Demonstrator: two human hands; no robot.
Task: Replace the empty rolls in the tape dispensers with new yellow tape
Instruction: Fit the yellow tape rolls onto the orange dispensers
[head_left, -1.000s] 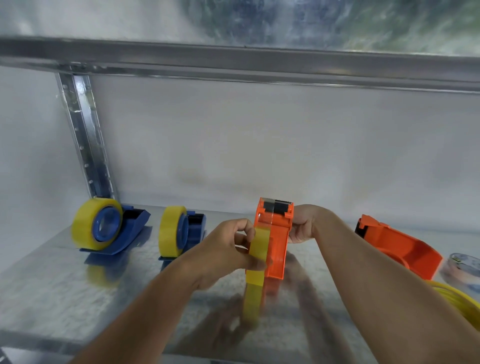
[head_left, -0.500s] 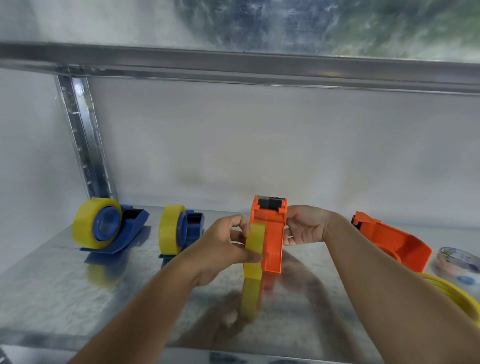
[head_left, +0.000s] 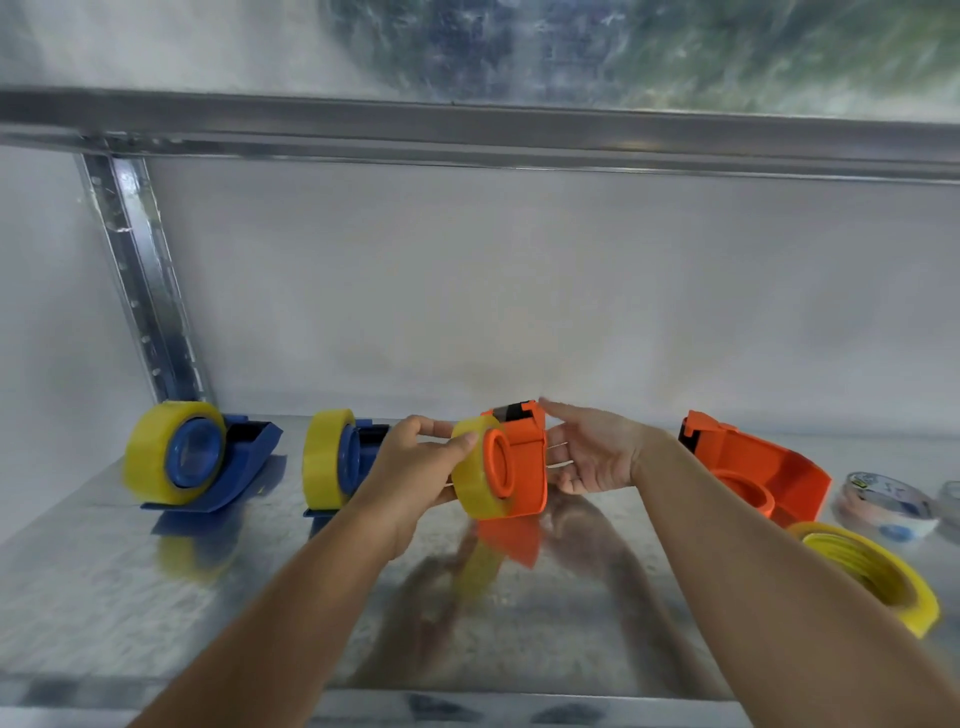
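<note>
Since half a second ago the orange dispenser (head_left: 522, 467) has been turned so its hub faces the camera, and the right hand (head_left: 592, 457) has let go of it, fingers now straight and spread just beside its right side. The metal shelf (head_left: 130, 613) carries everything. On the right lies a second orange dispenser (head_left: 763, 470), empty, with a loose yellow tape roll (head_left: 878, 577) in front of it and a pale tape roll (head_left: 883, 506) beside it. At the left stand two blue dispensers, one (head_left: 249, 457) far left and one (head_left: 363, 447) nearer the middle, each loaded with yellow tape. The left hand (head_left: 415, 467) grips the yellow roll (head_left: 475, 473) mounted on the turned dispenser, thumb on its rim.
</note>
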